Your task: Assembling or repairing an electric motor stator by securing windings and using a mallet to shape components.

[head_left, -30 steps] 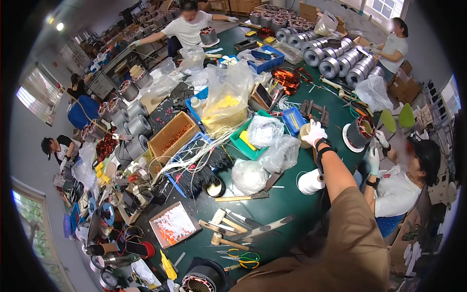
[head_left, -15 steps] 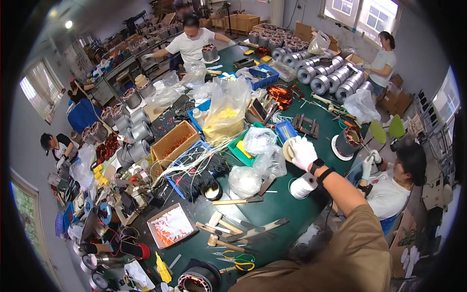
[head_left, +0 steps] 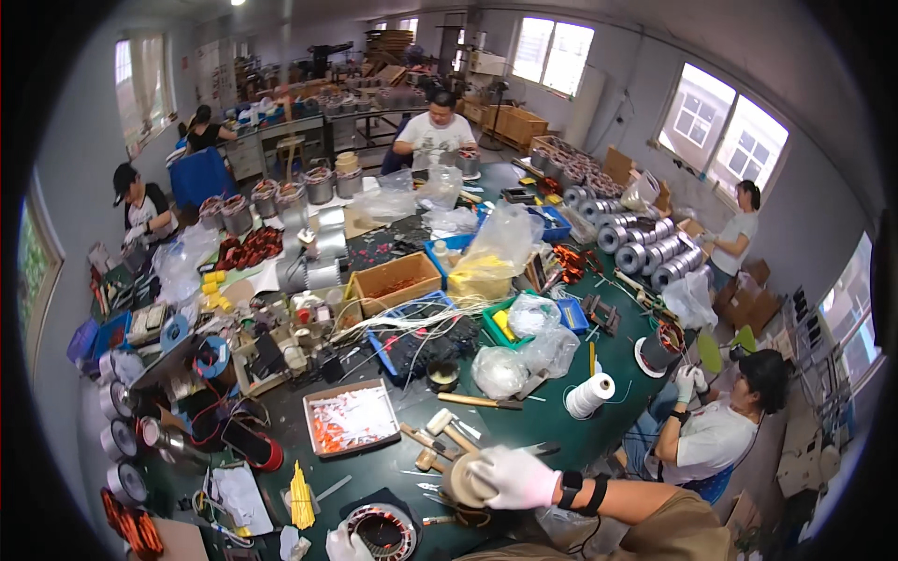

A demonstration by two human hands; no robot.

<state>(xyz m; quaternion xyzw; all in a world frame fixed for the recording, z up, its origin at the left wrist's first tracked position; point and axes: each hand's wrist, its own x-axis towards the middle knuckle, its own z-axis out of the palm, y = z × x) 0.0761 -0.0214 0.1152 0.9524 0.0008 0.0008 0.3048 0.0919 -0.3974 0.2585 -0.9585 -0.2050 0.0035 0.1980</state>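
My right hand (head_left: 514,477), in a white glove, is closed round a beige roll of tape (head_left: 465,481) above the near part of the table. Beneath and beside the roll lie the mallets (head_left: 438,423), partly covered by it. At the lower edge my left hand (head_left: 347,544), also gloved, is only partly in view. Its fingers are curled against the left rim of a motor stator (head_left: 382,531) with a ring of windings inside. Scissors and small tools beside the stator are mostly hidden by my right hand and the roll.
A shallow box of white and orange pieces (head_left: 352,419) lies beyond the stator. Yellow strips (head_left: 301,496) are at its left. A white thread spool (head_left: 589,395) stands farther right. A co-worker (head_left: 716,411) sits at the right edge near another stator (head_left: 661,348).
My right hand has brought the beige roll from beside the thread spool back toward me and to the left. My left hand has come into view at the stator. The view has tilted up.
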